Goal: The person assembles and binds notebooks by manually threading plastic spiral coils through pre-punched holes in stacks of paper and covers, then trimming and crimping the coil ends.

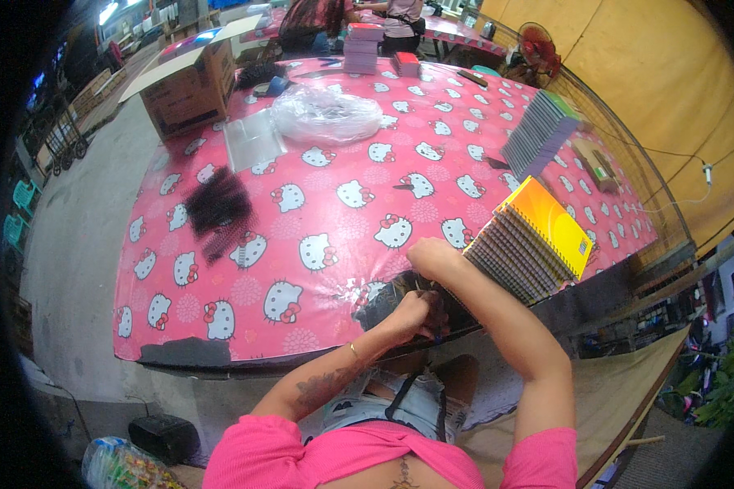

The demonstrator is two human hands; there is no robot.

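My left hand point(418, 316) is closed at the near edge of the table, by a dark item whose kind I cannot make out. Just beyond it, my right hand point(434, 259) is bent over with its fingers curled and partly hidden. What either hand grips is too dark to name. A black patch point(375, 310) covers the tabletop beside my left hand. Right of my right hand stands a stack of spiral notebooks point(518, 253), with a yellow-orange cover point(550, 216) on top. On the left of the table lies a loose heap of black spiral binding coils point(218, 202).
A pink patterned cover point(326, 212) spreads over the table. Toward the back are a cardboard box point(187, 94), clear plastic sheets point(254, 140), a crumpled plastic bag point(326, 114) and pink-edged stacks point(361, 53). Another notebook stack point(538, 134) and a red fan point(538, 50) stand right. People work behind.
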